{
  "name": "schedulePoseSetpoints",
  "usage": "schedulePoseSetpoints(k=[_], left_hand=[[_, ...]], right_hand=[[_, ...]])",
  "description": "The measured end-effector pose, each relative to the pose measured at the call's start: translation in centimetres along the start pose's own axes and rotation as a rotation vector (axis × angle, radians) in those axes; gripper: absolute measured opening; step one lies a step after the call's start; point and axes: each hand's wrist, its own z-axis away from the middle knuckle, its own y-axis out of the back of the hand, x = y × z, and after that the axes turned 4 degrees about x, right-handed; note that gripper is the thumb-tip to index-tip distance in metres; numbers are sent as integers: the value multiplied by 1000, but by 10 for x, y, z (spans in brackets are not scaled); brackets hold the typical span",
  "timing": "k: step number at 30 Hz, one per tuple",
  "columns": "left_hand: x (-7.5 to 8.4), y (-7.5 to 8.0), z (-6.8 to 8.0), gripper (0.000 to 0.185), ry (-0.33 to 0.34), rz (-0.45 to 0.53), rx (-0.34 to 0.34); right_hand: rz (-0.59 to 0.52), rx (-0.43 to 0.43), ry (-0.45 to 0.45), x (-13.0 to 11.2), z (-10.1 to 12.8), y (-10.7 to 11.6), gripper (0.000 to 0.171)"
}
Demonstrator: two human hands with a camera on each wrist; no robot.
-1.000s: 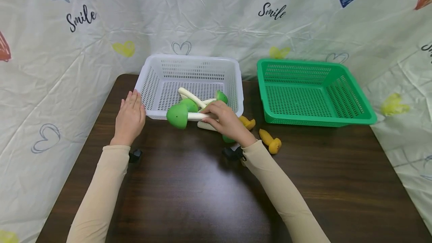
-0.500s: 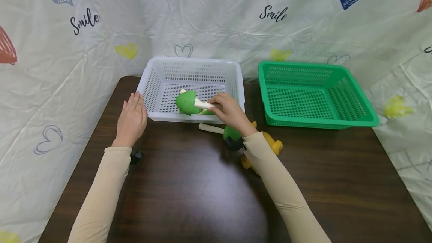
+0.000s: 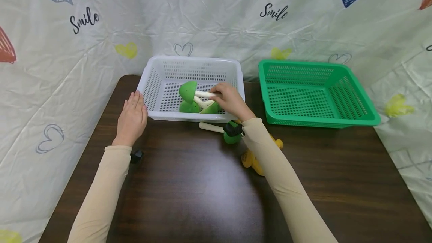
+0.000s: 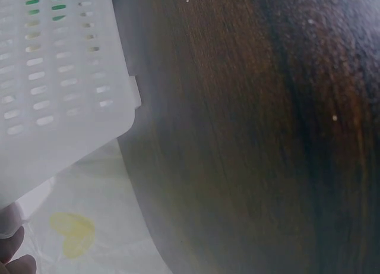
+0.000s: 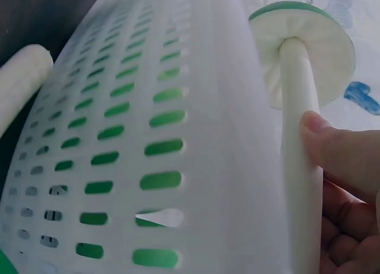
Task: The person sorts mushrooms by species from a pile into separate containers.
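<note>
My right hand pinches the white stem of a toy mushroom with a green cap, over the white basket. The right wrist view shows thumb and fingers round the mushroom's stem, beside the basket wall. Other green-capped mushrooms lie in the basket under the held one. My left hand lies with straight fingers against the basket's left side; the left wrist view catches only its fingertips at the basket's corner.
In front of the white basket another green mushroom lies on the dark table. Yellow mushroom-like pieces lie partly hidden under the right forearm. A green basket stands to the right. A patterned cloth hangs behind.
My right hand has carried the mushroom from the white basket's front rim back and up to over its inside. My left hand has stayed at the basket's side.
</note>
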Motion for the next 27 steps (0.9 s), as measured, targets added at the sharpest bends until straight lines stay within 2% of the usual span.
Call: schedulePoseSetpoints(k=[5, 12, 19, 27], left_hand=[[1, 1, -1, 46, 5, 0, -11], [1, 1, 0, 46, 7, -4, -6], [2, 1, 0, 45, 5, 0, -4], [2, 1, 0, 44, 2, 2, 6]], right_hand=[[0, -30, -53, 4, -12, 4, 19], [-1, -62, -48, 9, -23, 3, 18], [19, -130, -80, 18, -21, -8, 17], [-28, -115, -141, 24, -18, -11, 18]])
